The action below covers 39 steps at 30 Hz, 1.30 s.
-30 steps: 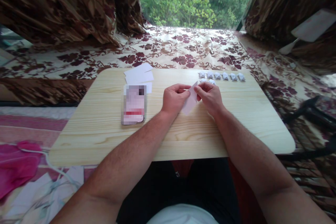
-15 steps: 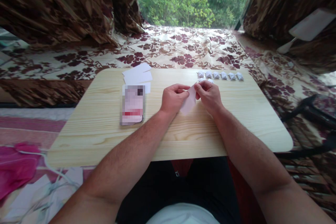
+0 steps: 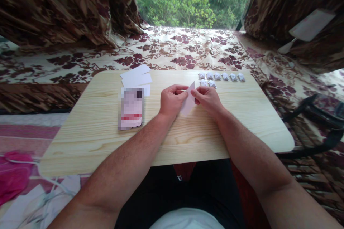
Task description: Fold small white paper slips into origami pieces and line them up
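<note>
Both hands hold one small white sheet of paper [image 3: 188,103] just above the middle of a light wooden table [image 3: 166,139]. My left hand [image 3: 172,101] pinches the sheet's left edge with its fingers curled. My right hand [image 3: 207,98] pinches the upper right edge. The sheet stands tilted between them, its top corner pointing up. Several small folded white paper pieces [image 3: 221,76] lie in a row at the table's far right, with two more [image 3: 208,83] just behind my right hand.
A phone [image 3: 131,108] lies face up left of my hands, and a loose stack of white paper sheets [image 3: 135,77] sits beyond it. Floral cloth [image 3: 172,50] covers the surface behind the table. A black strap [image 3: 314,114] lies at right, pink fabric [image 3: 13,171] at left.
The hands and sheet keep their grip and pose. The view has shifted slightly, so everything sits a little further left in the frame.
</note>
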### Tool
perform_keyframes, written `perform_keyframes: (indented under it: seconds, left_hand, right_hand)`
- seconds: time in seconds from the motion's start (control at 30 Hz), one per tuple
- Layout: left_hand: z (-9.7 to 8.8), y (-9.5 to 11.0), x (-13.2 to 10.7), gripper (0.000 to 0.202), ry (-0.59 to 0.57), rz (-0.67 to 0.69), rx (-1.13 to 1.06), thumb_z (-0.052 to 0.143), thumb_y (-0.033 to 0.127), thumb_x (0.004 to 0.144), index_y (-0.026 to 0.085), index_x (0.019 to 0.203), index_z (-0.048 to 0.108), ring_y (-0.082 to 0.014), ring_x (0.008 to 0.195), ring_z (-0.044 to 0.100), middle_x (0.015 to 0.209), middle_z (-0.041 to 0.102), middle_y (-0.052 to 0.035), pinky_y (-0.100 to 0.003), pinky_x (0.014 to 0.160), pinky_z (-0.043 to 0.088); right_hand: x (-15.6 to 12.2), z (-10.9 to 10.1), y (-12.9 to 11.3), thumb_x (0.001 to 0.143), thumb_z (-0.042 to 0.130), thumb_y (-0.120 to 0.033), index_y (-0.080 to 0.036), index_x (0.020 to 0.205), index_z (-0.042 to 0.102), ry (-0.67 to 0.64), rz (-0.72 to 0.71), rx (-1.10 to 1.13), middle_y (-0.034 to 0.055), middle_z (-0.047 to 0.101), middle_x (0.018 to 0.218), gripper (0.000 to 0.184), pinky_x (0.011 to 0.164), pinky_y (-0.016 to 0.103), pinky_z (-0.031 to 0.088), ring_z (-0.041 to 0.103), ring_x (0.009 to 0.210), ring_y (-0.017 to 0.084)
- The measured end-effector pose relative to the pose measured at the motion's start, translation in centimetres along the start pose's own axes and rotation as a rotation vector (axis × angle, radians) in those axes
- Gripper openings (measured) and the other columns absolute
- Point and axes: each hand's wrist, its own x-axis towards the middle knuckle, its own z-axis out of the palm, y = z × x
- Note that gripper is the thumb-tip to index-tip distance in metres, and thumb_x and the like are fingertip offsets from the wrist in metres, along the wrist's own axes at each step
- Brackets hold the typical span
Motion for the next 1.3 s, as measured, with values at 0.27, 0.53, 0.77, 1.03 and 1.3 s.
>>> perform_keyframes:
  seconds: [0.27,0.53,0.77,1.03,1.3]
  left_hand:
    - [-0.09,0.26,0.24,0.028,0.016,-0.034,-0.047,0.077,0.024,0.061,0.015,0.088,0.079,-0.0119,0.054,0.057,0.064,0.067,-0.0002,-0.023,0.052,0.042]
    - [-0.32,0.18,0.59,0.026,0.047,-0.013,-0.035,0.076,0.023,0.061,0.016,0.086,0.079,-0.0096,0.052,0.052,0.062,0.064,0.001,-0.022,0.049,0.038]
    - [-0.27,0.37,0.64,0.025,0.071,-0.017,-0.038,0.076,0.021,0.061,0.017,0.086,0.079,-0.0093,0.052,0.051,0.06,0.062,0.0022,-0.021,0.049,0.039]
    - [-0.39,-0.02,0.93,0.032,0.071,-0.048,-0.069,0.078,0.024,0.062,0.016,0.092,0.078,-0.0107,0.053,0.055,0.065,0.065,0.0005,-0.022,0.05,0.042]
    - [-0.46,-0.05,0.82,0.03,0.074,-0.046,-0.1,0.079,0.026,0.062,0.014,0.089,0.077,-0.0126,0.057,0.06,0.07,0.071,-0.0021,-0.023,0.054,0.046]
  right_hand:
    - [0.18,0.09,0.44,0.078,0.07,-0.054,-0.018,0.063,0.058,-0.019,-0.004,-0.042,-0.0019,0.057,0.049,0.041,0.044,0.022,0.034,0.048,0.045,0.009]
    - [0.2,0.35,0.3,0.078,0.068,-0.035,-0.019,0.068,0.057,-0.063,-0.012,-0.002,-0.0044,0.055,0.049,0.021,0.044,0.022,0.033,0.047,0.044,0.009]
    - [0.19,0.32,0.52,0.078,0.064,-0.029,-0.019,0.073,0.059,-0.098,-0.03,0.003,-0.0046,0.055,0.055,0.013,0.045,0.023,0.037,0.049,0.046,0.01]
    - [0.0,0.42,0.62,0.082,0.063,-0.031,-0.02,0.071,0.058,-0.08,-0.013,-0.081,-0.0049,0.052,0.054,0.016,0.041,0.022,0.035,0.047,0.043,0.009]
    - [-0.25,0.42,0.54,0.084,0.063,-0.038,-0.019,0.077,0.061,-0.11,-0.012,-0.041,-0.0044,0.055,0.058,0.019,0.043,0.023,0.037,0.048,0.046,0.01]
